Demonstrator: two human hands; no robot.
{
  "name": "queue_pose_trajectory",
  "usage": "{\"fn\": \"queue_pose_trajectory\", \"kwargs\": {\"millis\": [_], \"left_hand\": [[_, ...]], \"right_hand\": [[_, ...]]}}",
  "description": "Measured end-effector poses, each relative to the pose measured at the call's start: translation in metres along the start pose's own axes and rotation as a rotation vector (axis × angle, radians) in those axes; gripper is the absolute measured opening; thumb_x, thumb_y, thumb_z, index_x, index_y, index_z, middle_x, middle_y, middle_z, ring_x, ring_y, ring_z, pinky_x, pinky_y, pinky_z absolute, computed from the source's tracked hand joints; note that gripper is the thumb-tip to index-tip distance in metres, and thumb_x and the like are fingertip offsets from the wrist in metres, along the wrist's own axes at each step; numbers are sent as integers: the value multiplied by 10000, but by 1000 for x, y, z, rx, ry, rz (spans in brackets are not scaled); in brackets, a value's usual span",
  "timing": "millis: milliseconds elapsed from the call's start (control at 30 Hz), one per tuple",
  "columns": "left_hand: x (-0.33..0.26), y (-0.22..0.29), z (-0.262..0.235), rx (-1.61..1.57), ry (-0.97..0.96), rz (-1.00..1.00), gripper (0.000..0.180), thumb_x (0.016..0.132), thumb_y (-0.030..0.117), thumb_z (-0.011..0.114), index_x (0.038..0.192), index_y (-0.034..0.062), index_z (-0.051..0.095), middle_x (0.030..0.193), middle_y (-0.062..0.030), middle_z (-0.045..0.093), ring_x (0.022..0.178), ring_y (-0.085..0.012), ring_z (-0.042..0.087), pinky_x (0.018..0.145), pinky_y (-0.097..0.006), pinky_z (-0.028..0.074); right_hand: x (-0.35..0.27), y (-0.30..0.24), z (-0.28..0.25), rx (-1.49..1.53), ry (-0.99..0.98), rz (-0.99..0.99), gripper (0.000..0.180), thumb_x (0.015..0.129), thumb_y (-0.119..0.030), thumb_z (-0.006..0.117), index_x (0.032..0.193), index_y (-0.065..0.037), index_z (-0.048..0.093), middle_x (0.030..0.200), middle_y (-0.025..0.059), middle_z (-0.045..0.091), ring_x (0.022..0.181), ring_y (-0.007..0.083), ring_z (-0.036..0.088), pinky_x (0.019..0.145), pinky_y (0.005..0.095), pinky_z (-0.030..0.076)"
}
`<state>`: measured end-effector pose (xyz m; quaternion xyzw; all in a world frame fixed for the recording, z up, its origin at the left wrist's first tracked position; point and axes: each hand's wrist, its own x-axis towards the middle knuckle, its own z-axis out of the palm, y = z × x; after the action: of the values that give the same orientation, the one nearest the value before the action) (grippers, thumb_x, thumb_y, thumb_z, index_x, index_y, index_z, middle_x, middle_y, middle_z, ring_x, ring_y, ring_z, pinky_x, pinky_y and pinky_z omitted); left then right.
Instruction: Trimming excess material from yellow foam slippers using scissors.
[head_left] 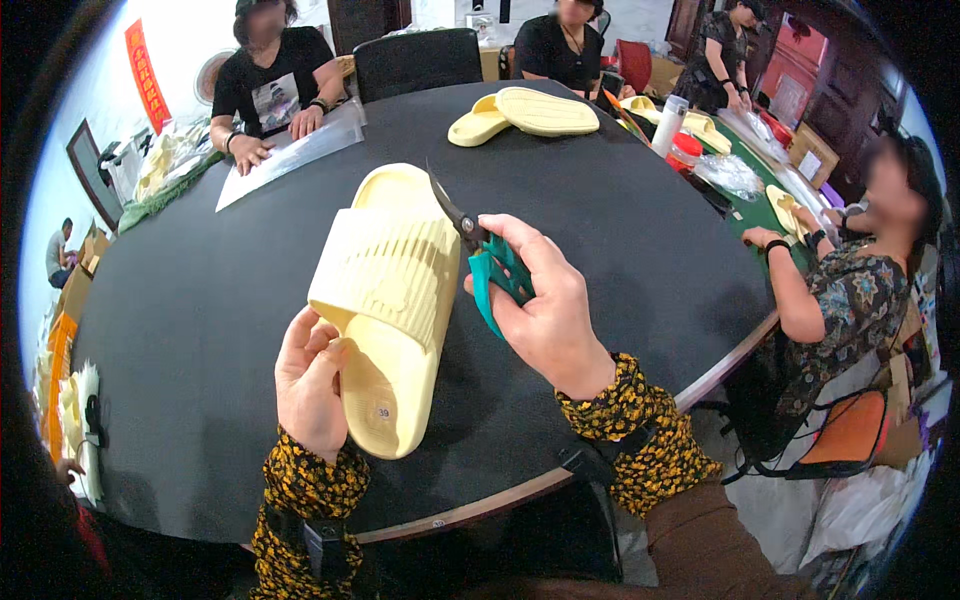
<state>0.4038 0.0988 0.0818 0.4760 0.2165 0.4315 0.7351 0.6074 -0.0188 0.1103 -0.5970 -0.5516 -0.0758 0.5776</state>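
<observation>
Toward the surface's near edge (pixel 500 503), left fingers (pixel 300 332) pinch the slipper (pixel 385 265); right fingers (pixel 522 240) hold scissors (pixel 468 227), best angled shallowly.

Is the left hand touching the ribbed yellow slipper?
Touching. The head view shows the left hand pinching the ribbed yellow slipper at its left edge.

Left hand (pixel 310 385) in a low pinch, right hand (pixel 553 312) higher, in a curl.
</observation>
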Motion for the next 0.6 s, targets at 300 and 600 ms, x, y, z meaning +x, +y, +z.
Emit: {"fn": "queue_pose_trajectory", "kwargs": {"millis": [300, 600], "left_hand": [[1, 1, -6, -42, -11, -1, 427, 859, -100, 387, 1276, -27, 447, 1154, -172, 586, 1064, -249, 590, 918, -352, 495], [0, 4, 6, -136, 70, -50, 436, 835, -70, 388, 1265, -33, 449, 1130, -220, 592, 964, -297, 640, 821, -389, 555]], "right_hand": [[5, 7, -1, 165, -20, 118, 440, 798, 9, 679, 1206, 3, 515, 950, 41, 608, 828, 60, 559, 752, 230, 479], [0, -1, -3, 272, -115, 184, 446, 794, -32, 701, 1205, -47, 528, 901, -4, 581, 800, 47, 539, 706, 210, 465]]}}
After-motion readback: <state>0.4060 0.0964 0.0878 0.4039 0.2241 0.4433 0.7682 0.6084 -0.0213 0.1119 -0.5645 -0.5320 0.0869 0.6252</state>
